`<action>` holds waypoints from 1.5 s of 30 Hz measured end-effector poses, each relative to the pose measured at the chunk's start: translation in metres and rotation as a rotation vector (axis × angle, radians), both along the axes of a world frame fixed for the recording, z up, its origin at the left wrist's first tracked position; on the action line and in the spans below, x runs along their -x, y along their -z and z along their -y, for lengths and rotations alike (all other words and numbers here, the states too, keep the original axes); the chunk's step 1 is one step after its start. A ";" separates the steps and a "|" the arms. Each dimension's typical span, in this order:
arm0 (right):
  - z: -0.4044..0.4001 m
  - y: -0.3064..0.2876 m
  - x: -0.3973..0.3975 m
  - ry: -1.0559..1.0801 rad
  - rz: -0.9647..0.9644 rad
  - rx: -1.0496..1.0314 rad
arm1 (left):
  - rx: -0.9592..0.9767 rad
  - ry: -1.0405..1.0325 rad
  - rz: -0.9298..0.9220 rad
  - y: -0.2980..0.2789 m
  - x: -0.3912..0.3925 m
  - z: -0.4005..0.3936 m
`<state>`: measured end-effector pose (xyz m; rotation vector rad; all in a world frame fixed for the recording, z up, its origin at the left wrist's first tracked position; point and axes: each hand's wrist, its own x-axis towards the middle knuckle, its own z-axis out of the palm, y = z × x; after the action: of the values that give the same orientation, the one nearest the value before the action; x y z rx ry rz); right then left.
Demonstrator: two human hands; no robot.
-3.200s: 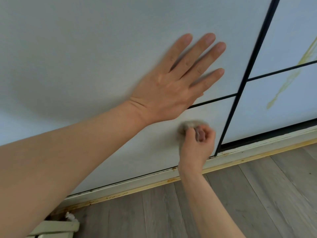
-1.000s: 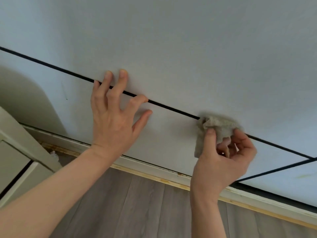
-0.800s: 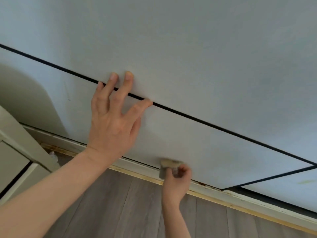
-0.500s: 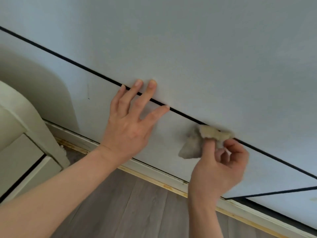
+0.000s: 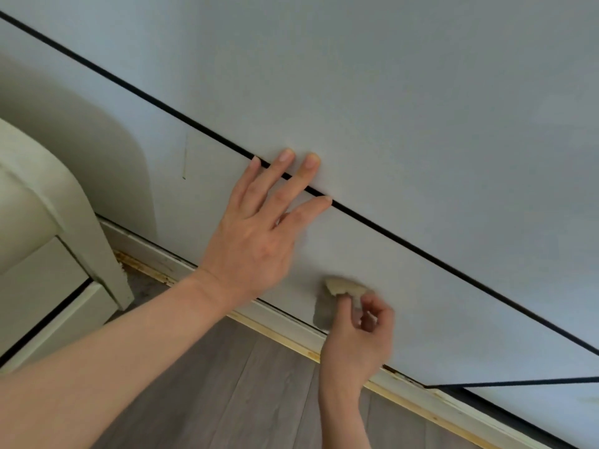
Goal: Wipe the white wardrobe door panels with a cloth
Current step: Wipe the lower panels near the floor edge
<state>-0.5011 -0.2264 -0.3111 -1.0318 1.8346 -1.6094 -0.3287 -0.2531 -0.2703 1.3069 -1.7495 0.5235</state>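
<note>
The white wardrobe door (image 5: 405, 102) fills the upper view, split by a thin black line into an upper panel and a lower panel (image 5: 421, 303). My left hand (image 5: 259, 234) lies flat on the door with straight fingers spread across the black line. Below and to the right, my right hand (image 5: 356, 338) pinches a small crumpled beige cloth (image 5: 337, 293) and holds it against the lower panel, just above the bottom rail. The hand is motion-blurred.
A cream cabinet with a drawer (image 5: 42, 270) stands at the left, close to the door. A white bottom rail with a yellowish strip (image 5: 291, 335) runs along the grey wood floor (image 5: 227, 400). Another door panel (image 5: 551, 413) begins at the lower right.
My right hand with the cloth has dropped from the black dividing line down to the lower panel near the rail. My left hand stays flat on the door; the view shifted slightly.
</note>
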 end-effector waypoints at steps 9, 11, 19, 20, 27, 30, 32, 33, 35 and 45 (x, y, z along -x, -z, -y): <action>0.015 0.027 -0.014 -0.168 -0.355 0.203 | -0.065 0.036 -0.319 0.024 0.010 -0.027; 0.007 0.064 -0.017 -0.224 -0.217 -0.148 | -0.354 -0.058 -0.602 0.037 0.020 -0.035; 0.002 0.003 -0.015 -0.445 -0.306 -0.321 | -1.126 0.133 -1.742 0.058 0.063 -0.036; 0.002 -0.011 -0.011 -0.560 -0.365 -0.356 | -1.068 0.111 -1.778 0.053 0.068 -0.033; 0.022 -0.129 0.039 -0.798 -1.175 0.684 | -0.631 0.239 -1.981 -0.010 0.103 -0.028; 0.069 -0.137 0.067 -0.684 -1.665 0.904 | -0.342 0.296 -1.767 -0.049 0.117 -0.020; 0.088 -0.131 0.079 -0.515 -1.946 0.984 | -0.334 0.183 -1.680 -0.032 0.123 -0.020; 0.093 -0.128 0.081 -0.455 -2.017 1.013 | -0.385 0.111 -1.685 -0.015 0.125 -0.022; 0.098 -0.125 0.078 -0.394 -2.063 1.061 | -0.536 -0.057 -1.818 0.027 0.126 -0.026; 0.103 -0.121 0.077 -0.294 -2.073 1.104 | -0.312 0.117 -1.826 -0.025 0.110 -0.018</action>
<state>-0.5777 -0.3291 -0.1900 -4.1286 0.7873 -0.9162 -0.4387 -0.2356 -0.2448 1.0976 -0.2941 -0.8807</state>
